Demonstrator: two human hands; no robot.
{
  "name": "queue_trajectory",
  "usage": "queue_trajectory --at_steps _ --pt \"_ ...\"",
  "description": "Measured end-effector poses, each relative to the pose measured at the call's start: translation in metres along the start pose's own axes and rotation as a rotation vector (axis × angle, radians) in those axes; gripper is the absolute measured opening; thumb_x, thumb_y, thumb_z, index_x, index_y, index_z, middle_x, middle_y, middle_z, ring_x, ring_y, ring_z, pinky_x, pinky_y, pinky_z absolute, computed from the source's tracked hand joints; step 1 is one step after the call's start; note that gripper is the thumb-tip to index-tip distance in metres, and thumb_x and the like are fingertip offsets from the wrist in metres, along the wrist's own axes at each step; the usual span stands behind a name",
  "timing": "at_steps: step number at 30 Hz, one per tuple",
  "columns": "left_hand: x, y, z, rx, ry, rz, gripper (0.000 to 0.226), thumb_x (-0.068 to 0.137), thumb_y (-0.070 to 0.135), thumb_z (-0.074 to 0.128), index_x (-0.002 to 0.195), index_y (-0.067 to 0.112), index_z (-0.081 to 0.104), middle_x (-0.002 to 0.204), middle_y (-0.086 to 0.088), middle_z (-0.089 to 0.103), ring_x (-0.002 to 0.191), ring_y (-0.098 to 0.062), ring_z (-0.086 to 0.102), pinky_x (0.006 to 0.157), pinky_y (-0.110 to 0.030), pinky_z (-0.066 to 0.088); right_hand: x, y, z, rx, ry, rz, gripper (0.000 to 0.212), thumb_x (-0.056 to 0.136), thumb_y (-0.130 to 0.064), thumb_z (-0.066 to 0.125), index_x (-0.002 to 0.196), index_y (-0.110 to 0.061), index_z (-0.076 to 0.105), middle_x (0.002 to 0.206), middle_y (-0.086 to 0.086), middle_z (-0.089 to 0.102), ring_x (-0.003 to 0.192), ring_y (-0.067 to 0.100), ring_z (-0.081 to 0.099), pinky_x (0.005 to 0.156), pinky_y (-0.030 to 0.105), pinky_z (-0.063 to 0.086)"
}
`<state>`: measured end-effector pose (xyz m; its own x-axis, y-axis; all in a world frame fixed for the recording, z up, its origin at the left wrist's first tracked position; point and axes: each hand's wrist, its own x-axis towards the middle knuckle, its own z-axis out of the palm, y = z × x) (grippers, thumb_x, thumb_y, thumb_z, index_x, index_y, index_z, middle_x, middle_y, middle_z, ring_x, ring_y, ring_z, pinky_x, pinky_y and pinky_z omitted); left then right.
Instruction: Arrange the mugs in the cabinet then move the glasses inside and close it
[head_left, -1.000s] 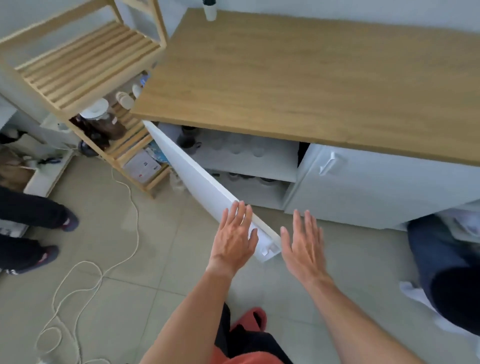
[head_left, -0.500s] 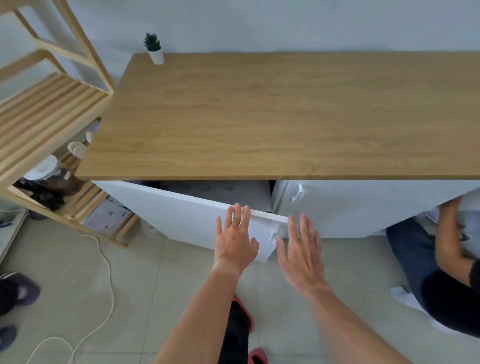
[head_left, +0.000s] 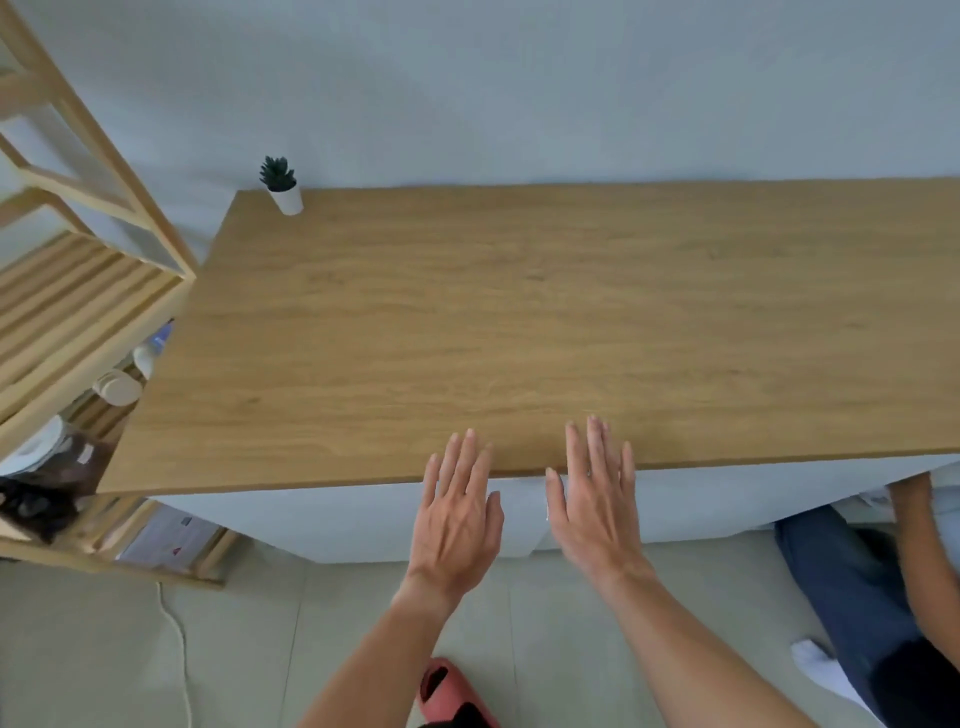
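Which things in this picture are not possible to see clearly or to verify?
Head view only:
- Mugs and glasses: hidden behind the white cabinet front.
- Door seam: covered by the left hand and right hand, so full closure is unverifiable.
- Items on the wooden rack: blurred, partly cut by the left edge.
- A seated person: cut by the right edge.

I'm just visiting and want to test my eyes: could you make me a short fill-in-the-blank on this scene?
1. Both hands, left hand and right hand, are open and hold ____.
2. The small potted plant stands at the wooden top's far ____ corner.
3. The white cabinet door looks ____.

Missing words: nothing; left; closed
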<state>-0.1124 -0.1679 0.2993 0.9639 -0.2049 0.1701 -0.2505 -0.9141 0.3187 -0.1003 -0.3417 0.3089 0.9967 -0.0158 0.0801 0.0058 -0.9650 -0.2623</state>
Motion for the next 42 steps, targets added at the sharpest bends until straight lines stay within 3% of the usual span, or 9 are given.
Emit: queue_trajectory --at_steps 6,10,15,18,26,36,39,42 --pt "0.059 -0.033 -0.012 0.073 -0.032 -0.182 0.057 0.095 0.035 0.025 0.143 0.011 0.043 0.157 -0.014 0.028 0.147 -0.028 0.022 0.119 -0.043 0.016 0.055 -0.019 0.002 0.01 0.004 -0.043 0.065 0.098 -0.042 0.025 0.15 -0.005 0.032 0.161 0.021 0.021 0.15 0.033 0.014 0.121 0.051 0.011" --pt "0.095 -0.055 -0.016 0.033 -0.095 -0.286 0.055 0.099 0.033 0.033 0.15 0.011 0.031 0.161 -0.012 0.017 0.15 -0.026 0.012 0.121 -0.041 0.008 0.085 -0.03 0.012 0.008 -0.047 -0.063 0.065 0.097 -0.042 0.028 0.151 -0.006 0.03 0.162 0.02 0.019 0.151 0.032 0.01 0.122 0.051 0.009" --pt "0.13 -0.083 -0.013 0.087 -0.134 -0.21 0.062 0.092 0.036 0.024 0.145 0.007 0.039 0.159 -0.015 0.023 0.148 -0.029 0.019 0.12 -0.043 0.014 0.124 -0.039 0.028 -0.036 -0.104 -0.098 0.065 0.097 -0.041 0.037 0.151 -0.007 0.027 0.162 0.021 0.016 0.151 0.032 0.01 0.122 0.05 0.008" --pt "0.154 -0.097 -0.01 0.074 -0.151 -0.198 0.064 0.09 0.035 0.029 0.147 0.008 0.035 0.16 -0.014 0.021 0.149 -0.027 0.015 0.121 -0.041 0.01 0.149 -0.043 0.034 -0.02 -0.133 -0.1 0.066 0.097 -0.04 0.042 0.152 -0.008 0.026 0.163 0.02 0.013 0.152 0.032 0.006 0.123 0.048 0.005" --pt "0.194 -0.106 0.007 0.12 -0.135 -0.252 0.066 0.095 0.039 0.023 0.154 0.009 0.021 0.162 -0.01 0.015 0.15 -0.022 0.009 0.122 -0.041 0.008 0.196 -0.035 0.05 -0.016 -0.164 -0.145 0.071 0.095 -0.048 0.027 0.154 -0.008 0.024 0.163 0.017 0.014 0.152 0.028 0.007 0.123 0.048 0.006" --pt "0.196 -0.108 0.009 0.143 -0.167 -0.274 0.065 0.097 0.04 0.024 0.156 0.014 0.015 0.163 -0.005 0.01 0.151 -0.017 0.002 0.122 -0.04 0.007 0.193 -0.036 0.051 -0.07 -0.138 -0.141 0.069 0.098 -0.045 0.033 0.155 -0.008 0.021 0.164 0.016 0.015 0.153 0.026 0.005 0.122 0.051 0.011" --pt "0.198 -0.107 0.005 0.124 -0.164 -0.272 0.065 0.097 0.041 0.023 0.156 0.015 0.013 0.163 -0.004 0.009 0.151 -0.016 0.0 0.123 -0.039 0.005 0.194 -0.039 0.049 0.039 -0.134 -0.157 0.069 0.098 -0.045 0.036 0.155 -0.009 0.02 0.164 0.015 0.015 0.153 0.024 0.005 0.121 0.051 0.013" --pt "0.197 -0.106 0.004 0.125 -0.156 -0.272 0.066 0.097 0.042 0.022 0.156 0.015 0.012 0.163 -0.003 0.007 0.151 -0.016 -0.001 0.123 -0.039 0.004 0.192 -0.038 0.025 0.523 -0.037 0.038 0.061 0.098 -0.036 0.049 0.152 -0.016 0.029 0.164 0.007 0.02 0.152 0.016 0.009 0.122 0.051 0.016"
